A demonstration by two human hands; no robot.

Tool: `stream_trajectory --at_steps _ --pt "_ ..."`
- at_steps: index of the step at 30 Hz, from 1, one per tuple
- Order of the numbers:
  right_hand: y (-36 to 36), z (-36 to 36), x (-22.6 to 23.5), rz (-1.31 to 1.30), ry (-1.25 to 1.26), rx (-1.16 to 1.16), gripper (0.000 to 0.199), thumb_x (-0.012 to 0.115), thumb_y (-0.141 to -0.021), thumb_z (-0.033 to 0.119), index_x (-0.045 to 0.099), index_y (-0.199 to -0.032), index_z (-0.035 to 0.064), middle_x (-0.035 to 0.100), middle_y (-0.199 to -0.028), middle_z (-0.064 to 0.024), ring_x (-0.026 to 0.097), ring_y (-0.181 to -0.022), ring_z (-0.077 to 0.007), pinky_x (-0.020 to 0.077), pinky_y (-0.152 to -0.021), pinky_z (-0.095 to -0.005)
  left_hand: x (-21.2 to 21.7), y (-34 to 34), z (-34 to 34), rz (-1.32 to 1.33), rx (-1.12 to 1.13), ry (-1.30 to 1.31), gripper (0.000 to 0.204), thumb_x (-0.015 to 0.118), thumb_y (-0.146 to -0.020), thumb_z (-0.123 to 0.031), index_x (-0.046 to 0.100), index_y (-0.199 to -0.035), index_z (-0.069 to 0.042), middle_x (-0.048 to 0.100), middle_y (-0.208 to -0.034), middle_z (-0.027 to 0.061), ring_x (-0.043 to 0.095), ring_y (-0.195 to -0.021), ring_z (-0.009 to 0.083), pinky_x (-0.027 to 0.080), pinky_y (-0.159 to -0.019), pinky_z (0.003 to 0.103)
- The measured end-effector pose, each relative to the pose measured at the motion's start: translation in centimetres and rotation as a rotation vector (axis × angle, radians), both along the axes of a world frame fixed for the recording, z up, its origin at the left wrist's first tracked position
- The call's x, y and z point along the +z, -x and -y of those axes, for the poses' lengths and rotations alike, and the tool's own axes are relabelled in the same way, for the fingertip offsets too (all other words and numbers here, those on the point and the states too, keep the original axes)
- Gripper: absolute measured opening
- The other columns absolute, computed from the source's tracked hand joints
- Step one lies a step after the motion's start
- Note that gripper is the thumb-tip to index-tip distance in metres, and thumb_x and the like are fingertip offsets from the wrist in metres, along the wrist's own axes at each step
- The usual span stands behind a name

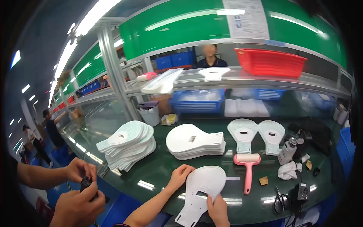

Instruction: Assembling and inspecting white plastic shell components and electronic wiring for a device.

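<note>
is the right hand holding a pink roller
No, the right hand holds a white panel while a pink roller lies on the table.

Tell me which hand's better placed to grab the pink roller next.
Probably your right hand: though holding the white panel, it's nearer the pink roller; your left hand is on the panel's far side.

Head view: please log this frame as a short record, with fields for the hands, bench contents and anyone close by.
Right hand: grips a white, paddle-shaped plate, thumb on its face
Left hand: at that plate's upper left edge; grip unclear
Stacks: greenish-white paddle-shaped plates, left; white paddle-shaped plates, middle
Loose plates: two greenish-white, paddle-shaped, side by side
Tool: pink-handled roller
Surface: glossy dark green tabletop
Nearby: another person's hands holding a small black object
</note>
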State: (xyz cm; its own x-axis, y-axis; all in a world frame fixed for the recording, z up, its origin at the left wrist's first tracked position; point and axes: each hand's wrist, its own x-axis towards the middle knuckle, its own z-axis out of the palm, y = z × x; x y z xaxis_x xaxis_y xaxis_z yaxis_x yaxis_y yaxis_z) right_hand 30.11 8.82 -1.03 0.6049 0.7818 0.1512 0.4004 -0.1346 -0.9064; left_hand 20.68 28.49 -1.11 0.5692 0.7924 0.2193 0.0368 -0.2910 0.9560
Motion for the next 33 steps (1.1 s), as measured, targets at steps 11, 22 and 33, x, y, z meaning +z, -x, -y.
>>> stream_trajectory --at_steps 11,22,33 --pt "0.1 0.5 -0.8 0.022 -0.115 0.024 0.035 0.048 -0.082 0.017 0.045 -0.109 -0.0049 0.055 -0.093 -0.0271 0.053 -0.085 -0.0432 0.0433 -0.074 -0.0458 0.0 -0.6 0.1 0.017 0.003 -0.013 0.022 0.049 -0.088 -0.016 0.06 -0.089 0.004 0.063 -0.091 0.0076 0.056 -0.077 0.0099 0.044 -0.067 0.021" --pt "0.7 1.0 -1.8 0.08 -0.129 -0.021 0.031 0.047 -0.083 0.017 0.05 -0.107 -0.0021 0.056 -0.092 -0.0256 0.053 -0.085 -0.0422 0.0435 -0.073 -0.046 0.5 -1.3 0.8 0.019 -0.004 0.078 0.019 0.048 -0.088 -0.011 0.058 -0.088 0.004 0.061 -0.094 0.0119 0.058 -0.086 0.0157 0.047 -0.074 0.026" --pt "-0.1 0.5 -0.6 -0.001 -0.048 0.033 0.033 0.048 -0.082 0.016 0.046 -0.107 -0.0051 0.055 -0.089 -0.0272 0.054 -0.082 -0.0433 0.0439 -0.071 -0.0465 -0.4 -0.2 -0.7 0.01 -0.086 0.106 0.019 0.048 -0.089 -0.011 0.057 -0.094 0.004 0.061 -0.091 0.0089 0.056 -0.084 0.012 0.044 -0.078 0.025"
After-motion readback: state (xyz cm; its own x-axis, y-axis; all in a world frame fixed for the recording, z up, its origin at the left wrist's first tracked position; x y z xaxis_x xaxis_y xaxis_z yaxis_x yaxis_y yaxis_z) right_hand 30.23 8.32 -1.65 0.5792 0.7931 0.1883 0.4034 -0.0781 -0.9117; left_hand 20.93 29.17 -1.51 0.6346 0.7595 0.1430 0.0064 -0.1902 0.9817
